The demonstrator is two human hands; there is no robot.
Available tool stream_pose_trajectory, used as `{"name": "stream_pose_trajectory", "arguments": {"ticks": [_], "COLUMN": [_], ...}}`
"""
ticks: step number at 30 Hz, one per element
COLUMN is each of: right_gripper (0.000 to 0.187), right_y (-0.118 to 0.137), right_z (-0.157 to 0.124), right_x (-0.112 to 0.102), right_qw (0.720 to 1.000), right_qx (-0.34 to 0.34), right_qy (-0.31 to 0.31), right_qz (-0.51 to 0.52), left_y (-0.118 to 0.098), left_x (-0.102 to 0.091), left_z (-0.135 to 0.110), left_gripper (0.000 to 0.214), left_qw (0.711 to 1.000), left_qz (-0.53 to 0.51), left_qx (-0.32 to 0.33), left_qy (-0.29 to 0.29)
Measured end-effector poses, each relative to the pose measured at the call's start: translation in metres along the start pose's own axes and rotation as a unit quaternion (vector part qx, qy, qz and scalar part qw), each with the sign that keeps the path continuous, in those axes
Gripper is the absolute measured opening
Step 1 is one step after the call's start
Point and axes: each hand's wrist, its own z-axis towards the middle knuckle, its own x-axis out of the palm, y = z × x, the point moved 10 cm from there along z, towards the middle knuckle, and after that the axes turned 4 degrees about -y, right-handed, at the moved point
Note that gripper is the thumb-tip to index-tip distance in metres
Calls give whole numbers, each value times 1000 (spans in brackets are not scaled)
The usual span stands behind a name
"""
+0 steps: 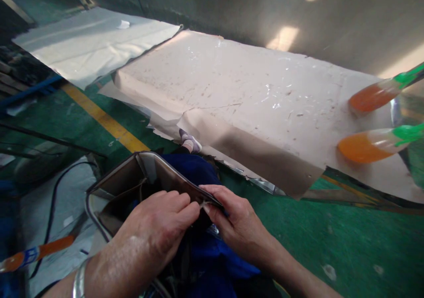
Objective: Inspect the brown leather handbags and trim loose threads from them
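An open bag (114,181) with a stiff dark rim and brownish lining rests on my lap, its mouth facing up. My right hand (236,220) grips the bag's right corner, thumb inside and fingers over the outer edge. Curled in a fist over the opening, my left hand (162,220) pinches at the inner side of that same corner. A tiny pale bit shows between the two hands, too small to name. The bag's deeper contents are dark and mostly hidden by my left hand.
Ahead stands a low table covered with scuffed pale sheeting (232,81). On its right end are two bottles of orange liquid, a nearer one (361,147) and a farther one (371,97). Another orange bottle (29,256) lies lower left. A purple shoe (190,140) shows below the table edge.
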Motion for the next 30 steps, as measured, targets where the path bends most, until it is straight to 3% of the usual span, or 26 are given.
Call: {"name": "stream_pose_trajectory", "arguments": {"ticks": [6, 13, 18, 21, 30], "right_gripper": [40, 33, 29, 25, 25], "right_y": [-10, -7, -5, -2, 0], "right_z": [2, 8, 14, 19, 21], "right_x": [-5, -4, -7, -7, 0], "right_qw": [1000, 1000, 996, 991, 994], "right_qx": [10, 10, 32, 18, -47], "right_qy": [-8, 15, 23, 20, 0], "right_qz": [-11, 9, -85, -131, -99], "left_y": [6, 14, 18, 21, 31], "left_x": [4, -18, -27, -27, -24], "left_z": [-9, 1, 6, 7, 16], "left_gripper": [27, 23, 22, 25, 25], "left_qw": [1000, 997, 991, 990, 987], "left_qz": [12, 11, 21, 34, 2], "left_qx": [-25, -55, -67, -79, -111], "left_qy": [9, -56, -112, -112, -119]}}
